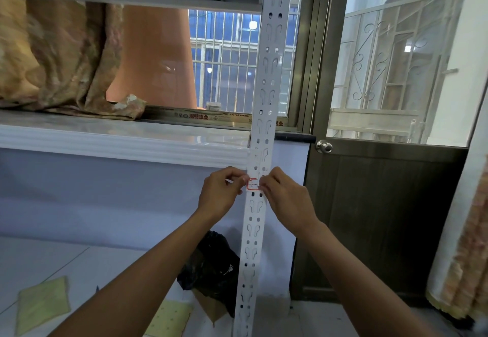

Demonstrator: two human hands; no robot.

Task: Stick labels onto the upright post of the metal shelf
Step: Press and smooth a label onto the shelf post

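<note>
A white perforated upright post [264, 94] of the metal shelf runs from the top of the view down to the floor. A small white label with a red border [252, 184] lies against the post at mid height. My left hand [221, 194] pinches the label's left edge with thumb and forefinger. My right hand [284, 198] presses on its right edge, covering part of it. Both forearms reach up from the bottom of the view.
A white shelf board [118, 136] carries bunched orange cloth [60, 57]. Behind the post are a barred window and a brown door with a round knob [324, 147]. A black bag [214, 265] and yellow-green pads [42, 305] lie on the floor.
</note>
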